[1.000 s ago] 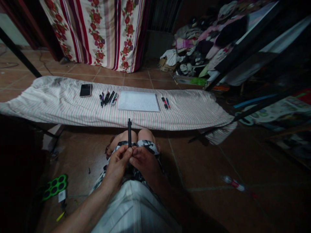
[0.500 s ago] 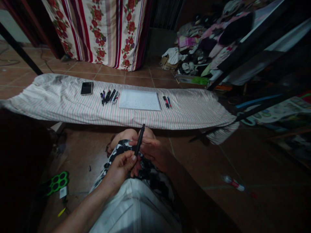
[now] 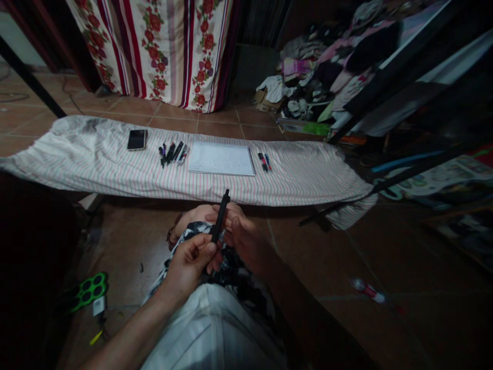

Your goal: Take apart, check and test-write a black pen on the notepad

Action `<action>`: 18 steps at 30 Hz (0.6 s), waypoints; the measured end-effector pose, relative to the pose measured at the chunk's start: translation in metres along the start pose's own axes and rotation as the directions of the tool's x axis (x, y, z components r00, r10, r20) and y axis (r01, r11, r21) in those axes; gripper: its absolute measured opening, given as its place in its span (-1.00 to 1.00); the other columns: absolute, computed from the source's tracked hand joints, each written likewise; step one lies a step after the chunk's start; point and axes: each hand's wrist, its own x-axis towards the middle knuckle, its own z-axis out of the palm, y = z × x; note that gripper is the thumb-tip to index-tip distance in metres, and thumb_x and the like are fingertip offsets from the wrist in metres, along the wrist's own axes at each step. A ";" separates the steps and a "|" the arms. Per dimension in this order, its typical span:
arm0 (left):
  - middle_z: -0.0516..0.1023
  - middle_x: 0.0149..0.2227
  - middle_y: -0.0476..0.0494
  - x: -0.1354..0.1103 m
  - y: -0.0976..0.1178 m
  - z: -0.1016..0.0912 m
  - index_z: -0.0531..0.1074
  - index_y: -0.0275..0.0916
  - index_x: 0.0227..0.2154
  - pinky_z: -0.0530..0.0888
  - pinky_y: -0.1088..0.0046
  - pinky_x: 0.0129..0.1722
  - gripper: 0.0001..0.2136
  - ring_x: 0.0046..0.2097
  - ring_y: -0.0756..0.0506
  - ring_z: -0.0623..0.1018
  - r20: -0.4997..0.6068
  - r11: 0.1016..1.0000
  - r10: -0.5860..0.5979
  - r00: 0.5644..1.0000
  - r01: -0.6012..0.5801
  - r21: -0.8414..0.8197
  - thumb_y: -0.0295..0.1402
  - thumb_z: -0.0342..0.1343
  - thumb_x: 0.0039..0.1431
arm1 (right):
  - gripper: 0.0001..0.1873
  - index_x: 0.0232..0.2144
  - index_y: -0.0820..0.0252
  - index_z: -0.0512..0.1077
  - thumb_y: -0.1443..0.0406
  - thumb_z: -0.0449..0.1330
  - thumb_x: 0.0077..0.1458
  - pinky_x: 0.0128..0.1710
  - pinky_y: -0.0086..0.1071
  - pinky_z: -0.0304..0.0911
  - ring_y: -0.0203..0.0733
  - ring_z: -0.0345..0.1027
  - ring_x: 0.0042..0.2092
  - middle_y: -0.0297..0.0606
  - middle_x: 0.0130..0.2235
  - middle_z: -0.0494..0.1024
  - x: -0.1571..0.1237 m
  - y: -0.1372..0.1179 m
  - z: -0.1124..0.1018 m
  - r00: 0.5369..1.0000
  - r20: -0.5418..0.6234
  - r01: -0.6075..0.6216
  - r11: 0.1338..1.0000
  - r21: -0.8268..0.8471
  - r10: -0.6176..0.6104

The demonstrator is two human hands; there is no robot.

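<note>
A black pen [image 3: 220, 216] tilts up and away above my lap. My left hand [image 3: 194, 256] pinches its lower end between thumb and fingers. Just right of the pen is my right hand [image 3: 246, 239], its fingers stretched out and apart; whether they touch the barrel I cannot tell. Beyond my knees, a spiral notebook [image 3: 221, 158] lies on the striped cloth [image 3: 127, 177]. Several pens [image 3: 173, 153] lie in a group to its left. A few more pens [image 3: 265, 162] are on its right.
A phone [image 3: 137, 140] rests at the cloth's left part. Dark bars [image 3: 33, 77] slant up at both sides. On the tiled floor are a green-and-black object [image 3: 90, 289] at left and a small bottle [image 3: 367, 291] at right. Clothes [image 3: 316, 72] are heaped at the back right.
The pen's tip has risen slightly, with my left hand still pinching it. My right hand's fingers have shifted a little beside the barrel. The things on the cloth have not moved.
</note>
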 end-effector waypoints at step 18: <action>0.37 -0.64 0.00 0.001 0.004 -0.003 0.38 -0.31 -0.57 0.21 0.55 -0.58 -0.69 -0.60 0.07 0.29 0.078 0.999 -0.016 0.997 0.014 0.034 -0.13 0.13 0.03 | -0.57 -0.08 0.12 0.38 0.13 0.22 -0.02 -0.40 -0.45 0.25 -0.39 0.30 -0.43 -0.22 -0.13 0.47 0.001 -0.003 -0.002 0.995 0.096 -0.021 0.994 0.109 0.010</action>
